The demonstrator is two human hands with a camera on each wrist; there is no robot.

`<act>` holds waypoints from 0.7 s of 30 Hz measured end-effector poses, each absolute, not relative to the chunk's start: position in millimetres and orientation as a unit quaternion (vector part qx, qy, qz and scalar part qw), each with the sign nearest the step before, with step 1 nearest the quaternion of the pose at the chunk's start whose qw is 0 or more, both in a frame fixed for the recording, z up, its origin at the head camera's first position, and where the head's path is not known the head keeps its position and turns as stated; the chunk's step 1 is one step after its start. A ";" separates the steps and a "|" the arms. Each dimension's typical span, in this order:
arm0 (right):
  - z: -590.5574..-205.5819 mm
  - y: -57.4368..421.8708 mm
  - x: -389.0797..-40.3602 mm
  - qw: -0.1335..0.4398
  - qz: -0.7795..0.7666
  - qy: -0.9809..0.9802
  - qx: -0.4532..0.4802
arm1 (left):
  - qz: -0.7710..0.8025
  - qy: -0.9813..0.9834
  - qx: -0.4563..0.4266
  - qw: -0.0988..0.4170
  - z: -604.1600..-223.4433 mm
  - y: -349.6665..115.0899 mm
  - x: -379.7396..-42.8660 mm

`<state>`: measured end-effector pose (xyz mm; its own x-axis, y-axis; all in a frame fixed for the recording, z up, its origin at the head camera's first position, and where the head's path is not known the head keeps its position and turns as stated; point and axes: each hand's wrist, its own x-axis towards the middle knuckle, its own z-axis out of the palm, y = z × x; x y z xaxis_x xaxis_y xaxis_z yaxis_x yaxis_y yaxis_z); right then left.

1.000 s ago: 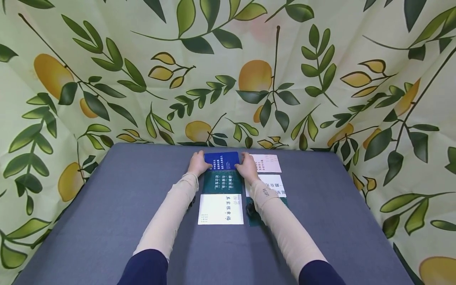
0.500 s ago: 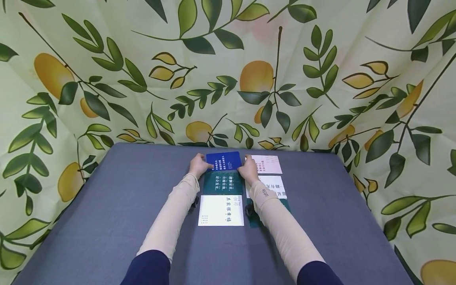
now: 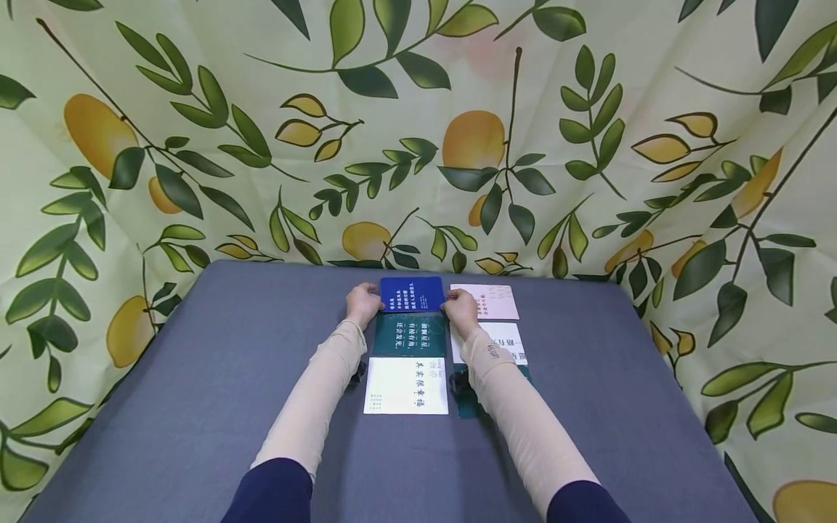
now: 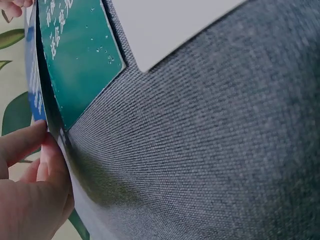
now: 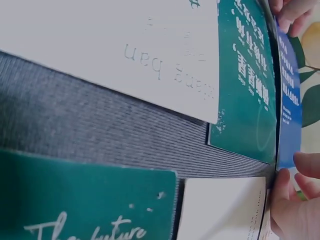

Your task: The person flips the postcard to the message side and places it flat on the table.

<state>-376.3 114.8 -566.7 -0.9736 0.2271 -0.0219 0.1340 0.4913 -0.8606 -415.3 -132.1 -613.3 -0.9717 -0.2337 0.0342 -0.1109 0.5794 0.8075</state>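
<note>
A blue card (image 3: 412,295) with white writing lies at the far end of the left column of cards. My left hand (image 3: 362,305) pinches its near left corner; in the left wrist view, thumb and fingers (image 4: 25,142) meet at the card's edge. At the opposite near corner, my right hand (image 3: 461,310) holds the same card between thumb and fingers (image 5: 306,162). Directly below sits a green card (image 3: 410,335) with white writing. Nearest me in that column is a white card (image 3: 405,386) with dark writing.
To the right stand a pink card (image 3: 500,302), a white card (image 3: 502,340) and a dark green card (image 3: 469,405), partly covered by my right hand and sleeve. Grey cloth (image 3: 216,407) covers the table. A leaf-and-fruit patterned curtain (image 3: 405,189) hangs behind its far edge.
Both hands have shifted the blue card slightly to the right, and its far edge now sits straighter. The other cards keep their places.
</note>
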 end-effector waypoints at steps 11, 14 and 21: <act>-489.4 104.2 -321.4 -0.037 0.542 -0.830 -0.125 | -0.488 -0.863 0.113 0.065 -504.3 -107.5 -338.4; -474.2 100.8 -311.6 -0.034 0.541 -0.832 -0.120 | -0.488 -0.862 0.131 0.046 -471.6 -100.0 -316.2; -458.3 99.2 -307.8 -0.005 0.562 -0.818 -0.118 | -0.488 -0.860 0.102 0.109 -454.0 -98.1 -302.9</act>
<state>-307.8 99.2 -458.3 -0.9720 0.1874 -0.1418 0.1996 0.3395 -0.9192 -302.9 -98.1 -454.0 -0.9552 -0.2823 0.0883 -0.0688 0.5024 0.8619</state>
